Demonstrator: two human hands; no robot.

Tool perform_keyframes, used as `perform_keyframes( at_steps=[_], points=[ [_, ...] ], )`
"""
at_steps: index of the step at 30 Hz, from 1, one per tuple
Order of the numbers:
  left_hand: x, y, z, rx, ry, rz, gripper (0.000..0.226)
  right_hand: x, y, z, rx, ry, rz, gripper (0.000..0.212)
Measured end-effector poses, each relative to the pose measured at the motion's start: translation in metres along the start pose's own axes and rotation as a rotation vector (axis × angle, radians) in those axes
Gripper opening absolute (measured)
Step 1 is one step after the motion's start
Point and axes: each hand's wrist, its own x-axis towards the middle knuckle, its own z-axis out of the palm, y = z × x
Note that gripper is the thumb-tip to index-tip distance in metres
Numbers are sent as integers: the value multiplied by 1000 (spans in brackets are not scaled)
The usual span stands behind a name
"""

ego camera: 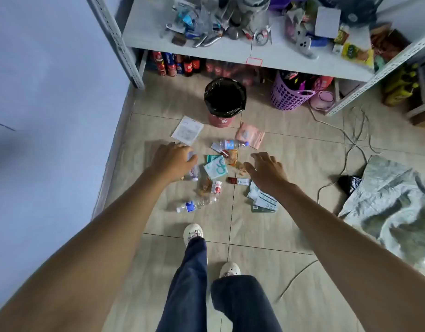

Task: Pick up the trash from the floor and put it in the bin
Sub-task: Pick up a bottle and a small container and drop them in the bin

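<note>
The trash lies scattered on the tiled floor (278, 144) in front of the bin (224, 99), which stands beyond both hands with its black liner open. Most of it looks light and easy to lift: flat paper and foil wrappers that are soft and thin, so they probably need a pinch at an edge or a scrape off the tile, and empty plastic bottles that are stiff but smooth and apt to roll, best taken around the middle. The left hand (173, 161) reaches down with its fingers curled over a small white object, perhaps the top of a bottle (194, 174) lying just under its palm; whether it already grips it I cannot tell. A white paper sheet (187, 130) sits just beyond this hand. The right hand (266, 171) is spread loosely, empty, hovering above the floor; a teal wrapper (216, 167) lies between the two hands, a small brown-and-white packet (239, 181) just beside its thumb, and a clear bottle (233, 144) beyond its fingertips.
</note>
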Motion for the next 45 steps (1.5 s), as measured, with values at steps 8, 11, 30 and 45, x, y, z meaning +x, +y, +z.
perform_keyframes(
  at_steps=[8, 11, 30, 45],
  points=[
    [58, -62, 131, 39, -231, -17, 43, 94, 25, 121, -92, -169, 83, 50],
    [74, -77, 195, 64, -347, -21, 47, 129, 41, 175, -114, -248, 80, 51],
    [136, -117, 579, 51, -663, -152, 63, 304, 127, 499, -4, -381, 186, 54],
    [134, -142, 680, 20, -661, -105, 67, 370, 127, 591, 346, -280, 449, 75]
  ],
)
